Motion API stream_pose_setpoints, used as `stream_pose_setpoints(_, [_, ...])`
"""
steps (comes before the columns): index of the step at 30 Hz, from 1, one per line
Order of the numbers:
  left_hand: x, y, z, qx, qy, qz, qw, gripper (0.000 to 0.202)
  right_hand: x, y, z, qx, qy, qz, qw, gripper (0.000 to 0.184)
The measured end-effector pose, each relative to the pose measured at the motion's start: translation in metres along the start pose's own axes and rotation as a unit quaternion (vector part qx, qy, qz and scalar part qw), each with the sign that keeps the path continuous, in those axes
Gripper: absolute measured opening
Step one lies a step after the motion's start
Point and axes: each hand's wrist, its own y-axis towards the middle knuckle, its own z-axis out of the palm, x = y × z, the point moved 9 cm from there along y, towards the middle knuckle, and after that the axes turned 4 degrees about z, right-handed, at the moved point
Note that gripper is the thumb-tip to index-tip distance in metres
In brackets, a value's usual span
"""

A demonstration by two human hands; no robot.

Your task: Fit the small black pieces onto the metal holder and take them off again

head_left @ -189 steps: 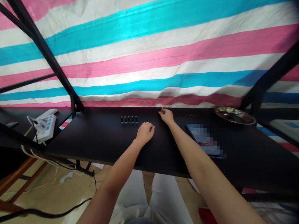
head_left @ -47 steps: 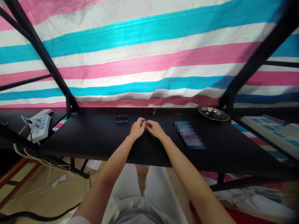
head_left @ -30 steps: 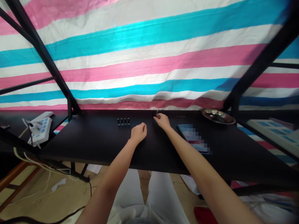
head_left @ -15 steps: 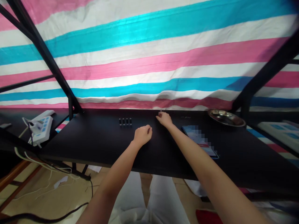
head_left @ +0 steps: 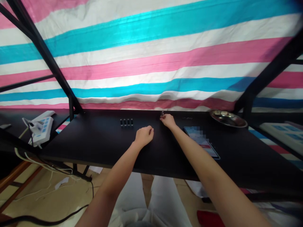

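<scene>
My right hand point(head_left: 168, 120) is at the back of the black table point(head_left: 94, 142), its thumb and fingers pinched together. A small pale, shiny thing point(head_left: 162, 114) shows at these fingertips, too small to name. Closer to me and to the left, my left hand point(head_left: 145, 135) rests with its fingers curled in; whatever may be inside is hidden. Several small dark cylinders with pale ends point(head_left: 126, 122) stand in a row to the left of both hands. To the right of my right hand lie several tiny bits point(head_left: 187, 118), too small to make out.
A phone point(head_left: 201, 142) lies beside my right forearm, its screen partly blurred out. The round metal dish point(head_left: 228, 119) sits at the table's back right. A white power strip point(head_left: 44, 130) is at the left. Striped sheeting point(head_left: 151, 69) hangs behind, between black metal posts.
The fingers of my right hand have shifted slightly, and more of the small pale thing shows above them. My left hand stays where it was, still curled.
</scene>
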Motion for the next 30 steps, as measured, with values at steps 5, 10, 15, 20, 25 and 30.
stream_pose_setpoints(5, [0.002, 0.000, 0.000, -0.005, -0.010, -0.002, 1.000, 0.026, -0.001, -0.004, -0.004, -0.021, 0.005, 0.027, 0.999, 0.021])
stream_pose_setpoints(10, [0.002, 0.000, -0.001, -0.003, -0.013, -0.013, 1.000, 0.026, -0.002, -0.004, -0.003, -0.025, 0.006, 0.040, 0.999, 0.022])
stream_pose_setpoints(15, [0.002, 0.000, -0.003, 0.001, -0.007, -0.021, 1.000, 0.027, 0.000, -0.003, -0.002, -0.014, -0.003, 0.025, 1.000, 0.022])
stream_pose_setpoints(20, [0.010, -0.002, -0.005, -0.016, -0.007, -0.060, 0.998, 0.027, -0.003, -0.009, -0.008, 0.027, -0.030, 0.028, 0.999, 0.022])
stream_pose_setpoints(25, [0.037, -0.003, -0.021, -0.083, -0.053, -0.167, 0.981, 0.036, -0.005, -0.038, -0.028, -0.007, -0.009, 0.051, 0.999, 0.032])
stream_pose_setpoints(30, [0.068, -0.008, -0.033, -0.126, -0.076, -0.257, 0.955, 0.051, 0.022, -0.080, -0.037, -0.082, 0.124, -0.062, 0.987, 0.029])
